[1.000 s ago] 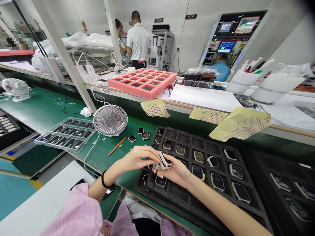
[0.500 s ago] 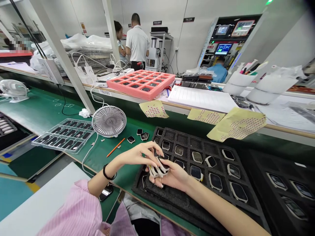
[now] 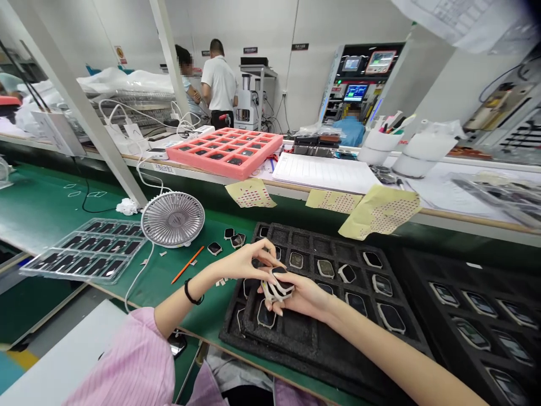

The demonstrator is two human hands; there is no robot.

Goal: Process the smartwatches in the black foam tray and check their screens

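A small stack of smartwatch cases (image 3: pixel 276 290), pale-rimmed with dark faces, is gripped between my hands above a black foam tray (image 3: pixel 291 344). My right hand (image 3: pixel 306 296) cradles the stack from the right and below, its thumb on the top case. From the left, my left hand (image 3: pixel 247 262) reaches over with bent fingers, its thumb and fingertips pinching the stack's upper left side. Just below the hands, a watch (image 3: pixel 266 314) lies in a tray pocket. More watches, such as one at the far right corner (image 3: pixel 372 259), fill other pockets; my arms hide some.
Right of the tray is a second black foam tray (image 3: pixel 426 276) with watches. To the left are a grey fan (image 3: pixel 173 219), an orange stick (image 3: pixel 187 265), loose watches (image 3: pixel 214 248) and a clear tray (image 3: pixel 67 270). A pink foam tray (image 3: pixel 203 163) rests on the shelf.
The view has turned to the right, so the bench things sit further left. Both hands still hold the stack; a watch in the tray below them now shows more plainly.
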